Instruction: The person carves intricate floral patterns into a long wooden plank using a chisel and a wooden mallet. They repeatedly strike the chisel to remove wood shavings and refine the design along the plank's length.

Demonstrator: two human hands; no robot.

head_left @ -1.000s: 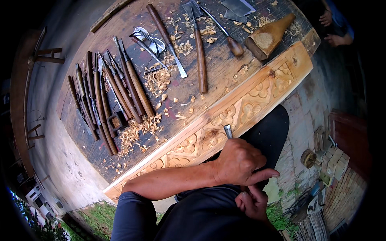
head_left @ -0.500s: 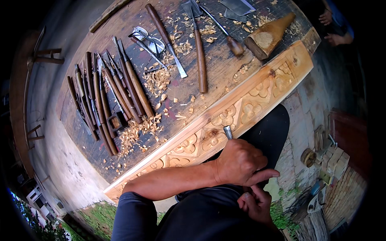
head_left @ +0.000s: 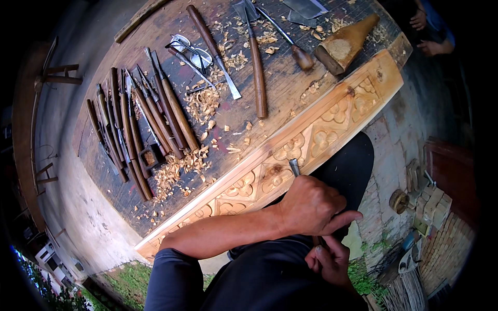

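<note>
A long pale wooden board carved with flowers and triangles lies slantwise along the table's near edge. My left hand, its forearm crossing over the board's near end, is closed around a carving gouge. The gouge's metal blade sticks out past my fist, its tip at the carved face beside a flower. Just below, my right hand has its fingers curled at the rear of the same tool, where a bit of brown handle shows between the hands. My fists hide most of the handle.
On the dark worktable lie several wood-handled chisels in a row, wood shavings, eyeglasses and a wooden mallet. Another person's hands show at the far right. Stacked blocks stand on the ground, right.
The gouge tip and my left fist have shifted slightly away from me across the carving. My right hand stays almost in place, still at the handle's rear.
</note>
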